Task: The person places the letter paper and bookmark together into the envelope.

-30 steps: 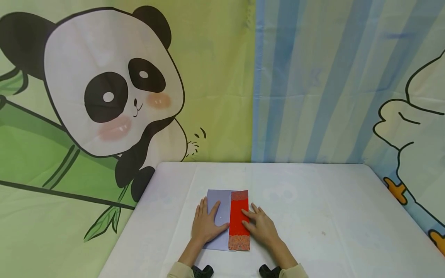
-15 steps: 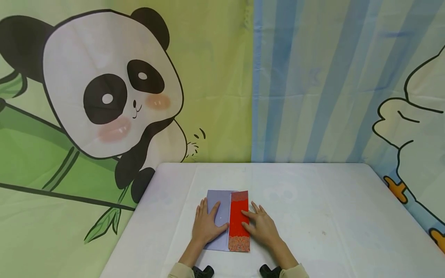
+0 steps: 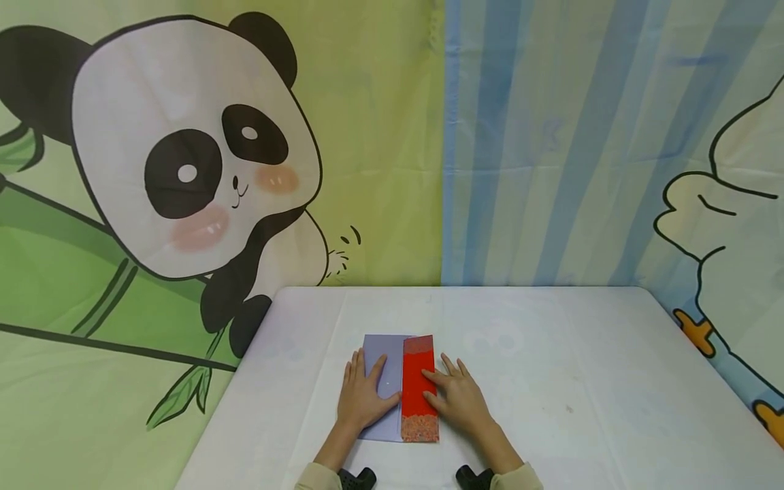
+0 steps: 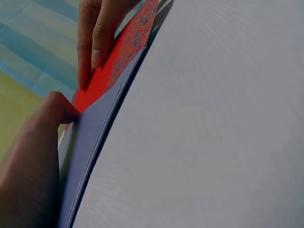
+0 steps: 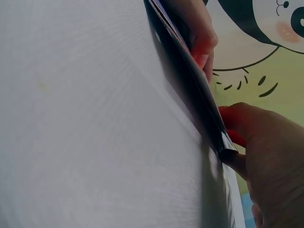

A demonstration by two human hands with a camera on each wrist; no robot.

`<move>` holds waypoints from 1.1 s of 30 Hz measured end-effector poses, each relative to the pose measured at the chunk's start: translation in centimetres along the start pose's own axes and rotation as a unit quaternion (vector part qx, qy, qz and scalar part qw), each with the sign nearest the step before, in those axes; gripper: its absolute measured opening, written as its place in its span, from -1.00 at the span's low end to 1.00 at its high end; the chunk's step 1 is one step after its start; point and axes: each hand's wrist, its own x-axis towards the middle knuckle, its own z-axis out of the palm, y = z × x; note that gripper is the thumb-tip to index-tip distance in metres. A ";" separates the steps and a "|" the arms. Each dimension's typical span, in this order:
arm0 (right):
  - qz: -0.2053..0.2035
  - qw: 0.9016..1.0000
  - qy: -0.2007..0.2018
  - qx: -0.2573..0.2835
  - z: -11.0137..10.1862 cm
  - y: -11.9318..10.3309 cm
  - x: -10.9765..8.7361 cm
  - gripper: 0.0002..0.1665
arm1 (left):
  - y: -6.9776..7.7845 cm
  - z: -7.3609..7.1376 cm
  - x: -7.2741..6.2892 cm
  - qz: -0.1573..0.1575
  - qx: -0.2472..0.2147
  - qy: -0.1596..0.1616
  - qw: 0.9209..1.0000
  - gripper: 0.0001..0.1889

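A sheet of paper, lilac on its back with a red patterned flap folded over, was seen lying flat on the white tabletop, directly under both hands. The left hand was laid flat on the lilac part, fingers straight and slightly spread, thumb reaching toward the flap's edge. The right hand was rested partly on the tabletop, its straight fingertips pressed on the red flap from its outer side. In the left wrist view, the flap was seen raised a little off the layer below, with fingers pressed on it. It was judged that the flap could spring back up if the pressure were eased too soon, and that the crease could end up crooked if the sheet were allowed to slide on the smooth tabletop under uneven pushing.
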 end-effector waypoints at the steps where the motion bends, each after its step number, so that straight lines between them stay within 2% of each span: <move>1: 0.000 1.000 0.000 -0.005 0.0 -0.1 0.0 -0.51 | 0.0 0.0 0.0 0.000 -0.001 0.000 1.000 -0.18; 10: 0.018 1.000 0.004 -0.012 0.5 -0.2 -0.1 -0.49 | 0.2 -0.2 0.1 -0.005 -0.004 -0.006 1.000 -0.19; 14: 0.029 1.000 0.007 -0.008 0.9 -0.3 -0.1 -0.49 | 0.1 -0.2 0.1 -0.002 -0.008 0.002 1.000 -0.19; 17: 0.026 1.000 0.010 -0.009 1.0 -0.5 0.0 -0.47 | 0.0 -0.2 0.2 0.000 -0.008 0.009 1.000 -0.19; 27: 0.011 0.999 0.008 -0.043 1.1 -0.6 -0.4 -0.44 | 0.2 -0.1 0.0 -0.003 -0.004 0.002 1.000 -0.19; 33: -0.003 0.997 0.025 -0.069 1.2 -0.7 -0.5 -0.43 | 0.3 -0.2 0.0 -0.002 -0.004 0.009 1.000 -0.18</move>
